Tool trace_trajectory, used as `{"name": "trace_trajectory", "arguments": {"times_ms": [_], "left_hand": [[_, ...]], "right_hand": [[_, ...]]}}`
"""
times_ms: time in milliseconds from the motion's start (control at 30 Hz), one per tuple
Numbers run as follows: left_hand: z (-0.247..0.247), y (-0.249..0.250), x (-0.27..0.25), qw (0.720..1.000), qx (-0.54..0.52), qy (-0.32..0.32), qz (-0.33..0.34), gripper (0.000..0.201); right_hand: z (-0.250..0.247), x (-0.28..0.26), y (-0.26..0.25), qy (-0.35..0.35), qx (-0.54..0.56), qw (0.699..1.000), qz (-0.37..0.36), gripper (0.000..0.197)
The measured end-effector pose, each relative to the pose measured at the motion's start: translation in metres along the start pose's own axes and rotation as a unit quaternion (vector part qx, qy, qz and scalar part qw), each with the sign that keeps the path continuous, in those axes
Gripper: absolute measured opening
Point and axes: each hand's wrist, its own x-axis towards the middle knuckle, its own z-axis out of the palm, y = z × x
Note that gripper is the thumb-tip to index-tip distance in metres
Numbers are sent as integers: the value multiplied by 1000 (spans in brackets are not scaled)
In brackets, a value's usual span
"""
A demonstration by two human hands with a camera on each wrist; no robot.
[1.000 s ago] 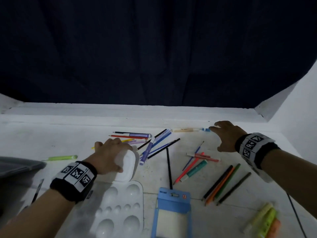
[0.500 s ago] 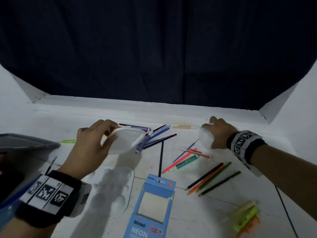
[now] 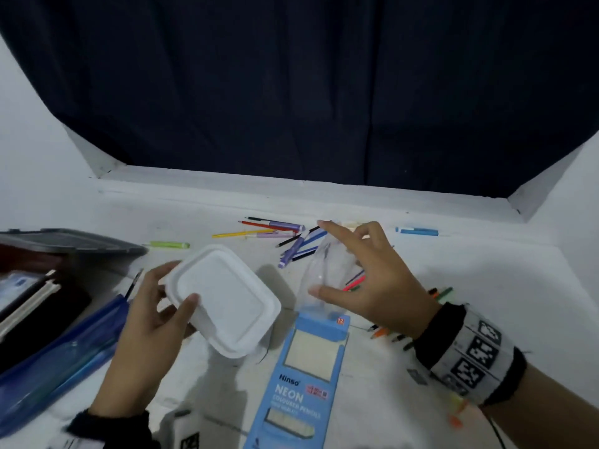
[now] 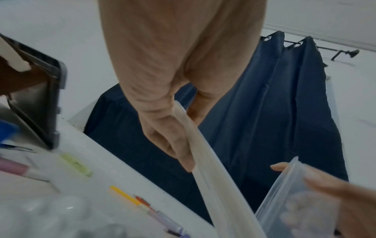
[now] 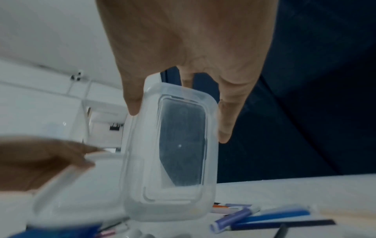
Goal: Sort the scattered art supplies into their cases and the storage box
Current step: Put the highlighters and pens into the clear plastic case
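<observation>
My left hand point(image 3: 176, 286) holds a white plastic lid point(image 3: 223, 299) tilted above the table, thumb on top and fingers at its far edge. My right hand point(image 3: 324, 257) grips a clear plastic container point(image 3: 324, 277) between thumb and index finger, just right of the lid. In the left wrist view the lid's edge point(image 4: 213, 185) runs under my fingers point(image 4: 183, 145), with the clear container point(image 4: 295, 201) close by. The right wrist view shows the container point(image 5: 173, 153) standing upright in my right hand point(image 5: 177, 122); it looks empty. A blue pencil box point(image 3: 308, 374) lies below both hands.
Pens and pencils point(image 3: 291, 241) are scattered at the back. A green highlighter point(image 3: 168, 244) and a blue marker point(image 3: 418, 231) lie apart. Coloured pencils point(image 3: 389, 332) sit under my right wrist. A grey storage box point(image 3: 71, 243), black case point(image 3: 32, 306) and blue pouch point(image 3: 64, 351) fill the left side.
My left hand lifted the white lid off the table and turned it. My right hand picked up the clear container at the back and brought it towards the lid.
</observation>
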Motion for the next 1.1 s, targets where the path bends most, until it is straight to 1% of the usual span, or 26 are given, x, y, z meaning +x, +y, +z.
{"name": "trace_trajectory", "arguments": {"times_ms": [67, 133, 233, 300, 367, 400, 467, 533, 567, 667, 733, 833, 967, 1033, 1067, 1100], "left_hand": [[-13, -12, -10, 998, -18, -12, -60, 35], [-28, -21, -16, 994, -20, -21, -106, 27], [-57, -32, -21, 989, -10, -14, -147, 19], [-76, -38, -23, 984, -1, -23, -174, 14], [-94, -44, -23, 978, 7, -53, -201, 17], [-103, -48, -23, 975, 13, -69, -210, 20], [-118, -53, -22, 971, 27, -94, -217, 31], [-130, -58, -21, 966, 44, -124, -221, 39], [-136, -59, -20, 962, 40, -141, -230, 37], [-152, -63, -16, 947, 1, -177, -268, 21], [-162, -70, -14, 942, 17, -203, -268, 14], [-178, -76, -9, 934, 72, -256, -238, 16], [-190, -73, 2, 923, 118, -308, -201, 16], [-194, -72, 9, 911, 150, -337, -184, 14], [-196, -71, 13, 905, 167, -348, -181, 17], [-198, -71, 16, 903, 173, -352, -172, 28]], "right_hand": [[18, -9, -15, 24, 77, 996, 28, 83], [34, -15, -31, 32, 131, 989, 58, 73], [58, -20, -52, 41, 183, 977, 104, 66], [74, -22, -65, 35, 220, 966, 130, 62], [94, -25, -78, 17, 246, 957, 155, 60], [105, -28, -85, 8, 259, 951, 169, 62], [128, -33, -96, -7, 266, 945, 188, 67], [147, -38, -108, -17, 238, 951, 197, 67], [155, -39, -114, -19, 224, 953, 202, 68], [172, -45, -125, -17, 212, 951, 224, 68], [180, -49, -129, -26, 193, 952, 237, 71], [188, -58, -134, -56, 172, 949, 258, 74], [194, -69, -140, -115, 149, 944, 270, 78], [195, -71, -144, -126, 163, 939, 276, 82], [196, -72, -147, -133, 169, 936, 277, 83], [196, -72, -149, -144, 167, 936, 276, 86]]}}
